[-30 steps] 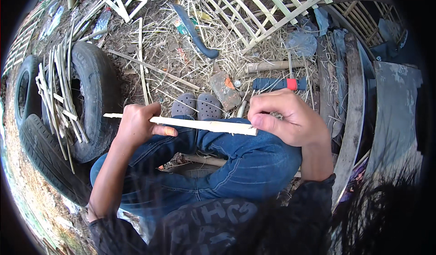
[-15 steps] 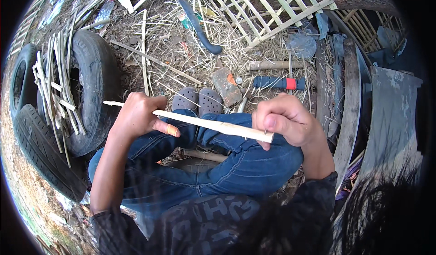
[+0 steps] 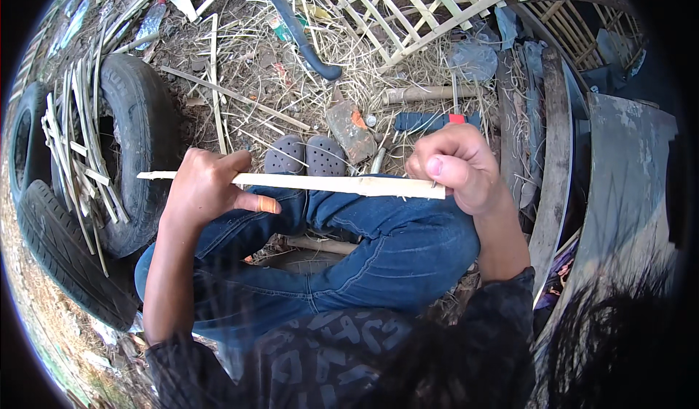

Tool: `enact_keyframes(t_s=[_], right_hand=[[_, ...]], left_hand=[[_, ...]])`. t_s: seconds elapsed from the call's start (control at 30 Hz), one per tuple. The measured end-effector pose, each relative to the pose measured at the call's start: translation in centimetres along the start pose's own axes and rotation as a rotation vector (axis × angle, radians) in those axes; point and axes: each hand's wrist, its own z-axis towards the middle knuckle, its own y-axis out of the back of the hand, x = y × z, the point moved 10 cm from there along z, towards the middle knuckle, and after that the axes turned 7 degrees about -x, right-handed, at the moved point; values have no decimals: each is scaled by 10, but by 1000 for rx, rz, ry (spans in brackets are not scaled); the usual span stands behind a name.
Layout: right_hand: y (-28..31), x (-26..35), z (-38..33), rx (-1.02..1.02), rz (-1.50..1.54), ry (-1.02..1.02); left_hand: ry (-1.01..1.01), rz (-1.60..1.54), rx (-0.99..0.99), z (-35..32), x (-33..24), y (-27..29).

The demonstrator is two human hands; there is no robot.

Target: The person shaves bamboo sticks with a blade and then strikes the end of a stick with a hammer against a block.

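Note:
A pale split bamboo strip (image 3: 328,183) lies nearly level across the front of me, above my knees. My left hand (image 3: 204,187) is closed around its thinner left part, and the pointed tip sticks out beyond the fist. There is a tan bandage on the left thumb. My right hand (image 3: 466,172) pinches the wider right end between thumb and curled fingers. A tiny thin dark piece shows beside the right thumb at that end; what it is I cannot make out.
Tyres (image 3: 142,147) with bamboo strips (image 3: 80,140) across them stand at left. Ahead lie a machete (image 3: 298,34), a bamboo lattice (image 3: 429,16), a brick (image 3: 351,129), grey clogs (image 3: 325,158) and a dark-blue bundle with a red band (image 3: 422,121). A wooden plank (image 3: 557,169) runs along the right.
The bamboo strip has turned from sloping down rightward to nearly level. My right hand has risen slightly, and my left has shifted a little left. Both keep their grip.

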Motion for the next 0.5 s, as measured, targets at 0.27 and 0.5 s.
enact_keyframes(t_s=[0.27, 0.5], right_hand=[[26, -24, -4, -11, -743, -109], [24, 30, -6, -523, -1412, 235]], left_hand=[[95, 242, 32, 8, -17, 19], [317, 132, 254, 0, -45, 25]])
